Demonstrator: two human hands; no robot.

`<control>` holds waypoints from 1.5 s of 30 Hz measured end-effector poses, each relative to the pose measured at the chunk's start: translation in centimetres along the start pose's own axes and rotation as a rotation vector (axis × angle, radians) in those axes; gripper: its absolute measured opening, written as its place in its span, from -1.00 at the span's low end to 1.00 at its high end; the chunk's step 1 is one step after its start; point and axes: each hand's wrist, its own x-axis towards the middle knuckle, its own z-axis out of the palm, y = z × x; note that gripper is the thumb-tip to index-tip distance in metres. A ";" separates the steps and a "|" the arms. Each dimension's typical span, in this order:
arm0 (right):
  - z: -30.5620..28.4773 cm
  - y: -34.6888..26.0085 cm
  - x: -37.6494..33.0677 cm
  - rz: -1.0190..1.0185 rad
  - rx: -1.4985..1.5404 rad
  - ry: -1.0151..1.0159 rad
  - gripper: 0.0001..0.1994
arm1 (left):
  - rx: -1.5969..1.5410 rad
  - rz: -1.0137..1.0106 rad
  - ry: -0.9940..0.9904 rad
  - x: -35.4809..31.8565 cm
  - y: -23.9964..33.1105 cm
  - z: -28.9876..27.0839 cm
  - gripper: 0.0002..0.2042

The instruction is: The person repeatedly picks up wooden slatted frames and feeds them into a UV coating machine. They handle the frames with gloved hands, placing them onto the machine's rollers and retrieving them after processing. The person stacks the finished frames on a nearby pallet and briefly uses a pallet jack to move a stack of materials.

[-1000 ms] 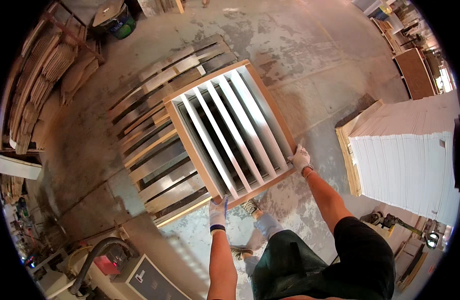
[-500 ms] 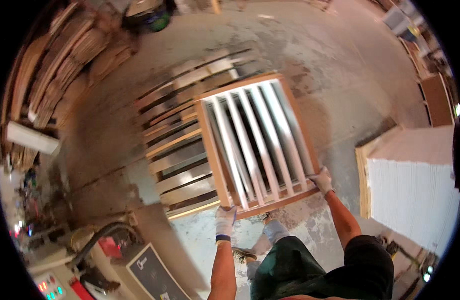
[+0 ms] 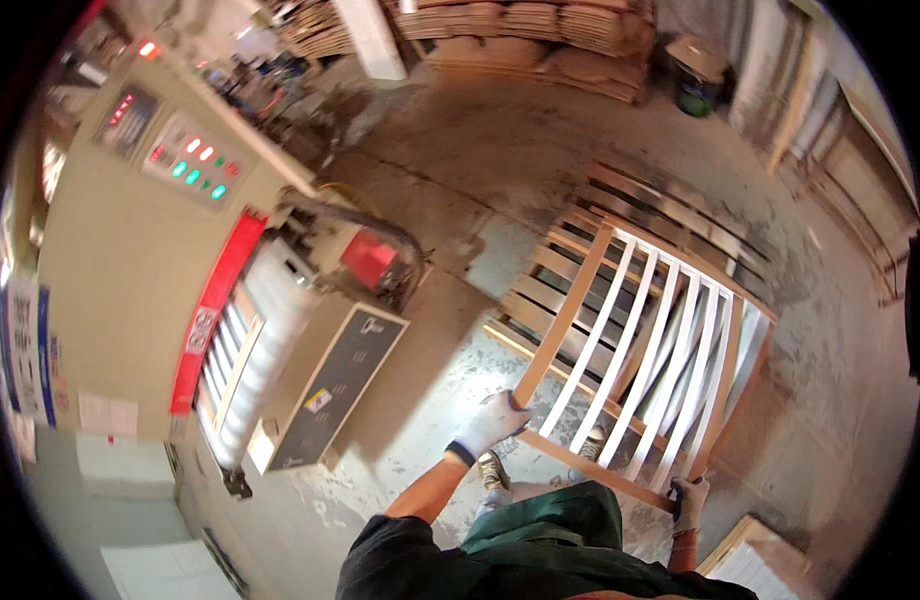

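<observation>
A slatted frame point(image 3: 563, 335) with brown rails and several white bars is held tilted in front of me, over a wooden pallet point(image 3: 533, 292). My left hand point(image 3: 492, 422), in a white glove with a dark cuff, is closed on its near left corner. At the near right corner, my gloved right hand point(image 3: 690, 502) grips the same frame. Under and to the right of it show the brown edge and silvery slats of another slatted frame point(image 3: 752, 345), partly hidden by the held one.
At left stands a beige machine point(image 3: 110, 270) with lit controls, a red strip point(image 3: 215, 315) and a pale roller point(image 3: 267, 355). A dark-panelled box point(image 3: 345, 385) sits beside it. Stacked brown sheets point(image 3: 540, 55) and a bin point(image 3: 695, 75) are at the back; a white stack point(image 3: 755, 570) is near right.
My view has swung left, bringing the machine into sight. The held frame now sits apart from the slatted frame beneath it, with both hands still on its near corners.
</observation>
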 end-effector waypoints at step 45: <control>65.3 -13.3 -32.6 -0.663 -0.817 -1.079 -0.66 | -1.186 -0.269 1.062 -35.4 -50.5 -16.0 -0.73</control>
